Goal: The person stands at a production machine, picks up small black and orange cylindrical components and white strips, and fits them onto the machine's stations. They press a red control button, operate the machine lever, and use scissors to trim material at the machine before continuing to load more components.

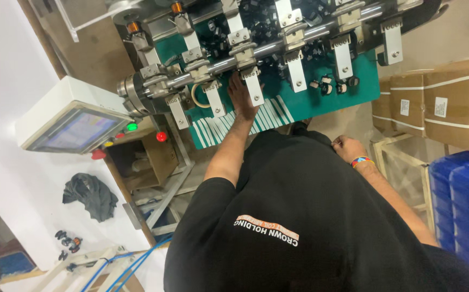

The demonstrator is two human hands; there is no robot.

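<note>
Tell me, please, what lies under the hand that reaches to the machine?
Under the left hand lies the green plate with white stripes. The hand rests between two metal brackets. Whatever is under the palm or in the fingers is covered, so I cannot tell.

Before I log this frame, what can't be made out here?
Head view:
- Left hand: fingertips hidden behind a metal bracket; grip unclear.
- Right hand: curled against the black shirt, palm hidden.
- Small black parts on the green plate: too small to identify.
- Screen: blurred.
</note>
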